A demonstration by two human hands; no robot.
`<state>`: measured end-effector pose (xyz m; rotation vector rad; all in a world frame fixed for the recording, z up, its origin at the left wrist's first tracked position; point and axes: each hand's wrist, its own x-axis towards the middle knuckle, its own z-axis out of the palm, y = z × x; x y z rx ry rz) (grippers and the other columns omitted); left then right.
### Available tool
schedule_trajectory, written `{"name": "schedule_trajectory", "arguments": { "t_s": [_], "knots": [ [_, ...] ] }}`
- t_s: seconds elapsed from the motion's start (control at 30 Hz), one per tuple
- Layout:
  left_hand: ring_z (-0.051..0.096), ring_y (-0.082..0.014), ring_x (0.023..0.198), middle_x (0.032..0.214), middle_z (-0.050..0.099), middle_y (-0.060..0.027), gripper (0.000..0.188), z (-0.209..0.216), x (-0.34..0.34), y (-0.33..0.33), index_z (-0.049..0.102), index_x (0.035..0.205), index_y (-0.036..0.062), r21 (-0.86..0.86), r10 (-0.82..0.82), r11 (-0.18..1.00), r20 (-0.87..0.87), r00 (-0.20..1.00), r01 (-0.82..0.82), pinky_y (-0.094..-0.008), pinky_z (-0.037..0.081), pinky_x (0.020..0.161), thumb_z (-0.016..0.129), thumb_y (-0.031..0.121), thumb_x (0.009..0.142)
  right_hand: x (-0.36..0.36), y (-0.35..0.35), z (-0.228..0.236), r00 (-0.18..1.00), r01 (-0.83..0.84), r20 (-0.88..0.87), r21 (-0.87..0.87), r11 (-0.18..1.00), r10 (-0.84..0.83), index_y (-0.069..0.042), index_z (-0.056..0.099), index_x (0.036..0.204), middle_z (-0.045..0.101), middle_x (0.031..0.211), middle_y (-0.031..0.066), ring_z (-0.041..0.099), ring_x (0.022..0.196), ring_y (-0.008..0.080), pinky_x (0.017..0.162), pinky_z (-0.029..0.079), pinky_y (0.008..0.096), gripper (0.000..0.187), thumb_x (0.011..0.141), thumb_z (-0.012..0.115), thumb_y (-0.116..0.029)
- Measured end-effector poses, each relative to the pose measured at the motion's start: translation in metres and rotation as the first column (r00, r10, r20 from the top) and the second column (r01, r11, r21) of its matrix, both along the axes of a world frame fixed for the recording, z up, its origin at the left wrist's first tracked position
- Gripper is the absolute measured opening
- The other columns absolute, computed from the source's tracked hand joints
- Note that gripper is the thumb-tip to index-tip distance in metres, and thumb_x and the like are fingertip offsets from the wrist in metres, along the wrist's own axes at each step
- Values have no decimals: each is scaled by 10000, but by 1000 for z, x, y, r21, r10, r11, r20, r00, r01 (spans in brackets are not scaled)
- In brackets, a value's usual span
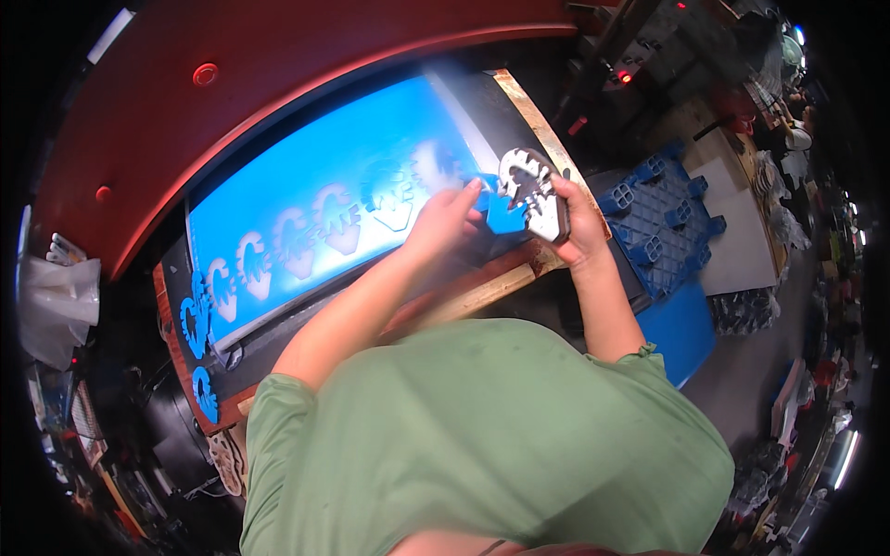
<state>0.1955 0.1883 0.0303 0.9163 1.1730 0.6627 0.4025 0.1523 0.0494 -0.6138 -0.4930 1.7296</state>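
Observation:
My right hand (584, 227) grips a thick, curved cutting die (549, 218), white on its face and dark along its side, with jagged inner edges. A blue cut piece (503, 216) juts out at the die's left side. My left hand (443, 221) pinches that piece by its edge, thumb and fingers together; some blur covers the fingers. Both hands are above the near right part of a large blue sheet (287, 153). A row of jagged, curved cut-outs (341, 222) runs along the sheet's near side.
Behind the sheet rises a red machine body (306, 46) with a red button (205, 75). Blue cut pieces (194, 320) lie at the bed's left corner. A wooden strip (464, 301) edges the front. A blue plastic pallet (663, 222) stands at right, a plastic bag (60, 306) at far left.

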Motion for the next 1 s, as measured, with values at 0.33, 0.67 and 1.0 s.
{"name": "schedule_trajectory", "arguments": {
  "t_s": [0.33, 0.67, 1.0],
  "knots": [
    [495, -72, 585, 804, 600, -6, 176, 12, 9, -15, 598, 935, 100, -246, 193, 965, 420, 887, -93, -202, 379, 486, 619, 269, 979, -25, -28, 0, 943, 50, 328, 33, 998, -58, 66, 471, 1351, 654, 1138, 116, 650, 970, 150, 851, 536, 289, 503, 916, 633, -127],
    [528, -134, 775, 815, 557, -29, 187, -5, -22, -10, 514, 916, 95, 110, 340, 876, 549, 764, -470, -277, 454, 691, 598, 240, 999, 20, 1, -50, 703, 469, 542, 135, 873, -461, 83, 527, 1282, 646, 1110, 101, 632, 977, 134, 850, 519, 270, 462, 946, 633, -216],
    [569, -167, 844, 911, 594, -44, 170, 3, -29, -16, 583, 999, 63, -132, 376, 903, 702, 605, -408, -327, 509, 806, 605, 232, 993, -34, 3, -8, -90, -516, 740, 537, 667, -666, -102, 542, 1384, 418, 1496, 197, 438, 1331, 391, 1094, 355, 485, 867, 612, 873, -318]
  ]
}}
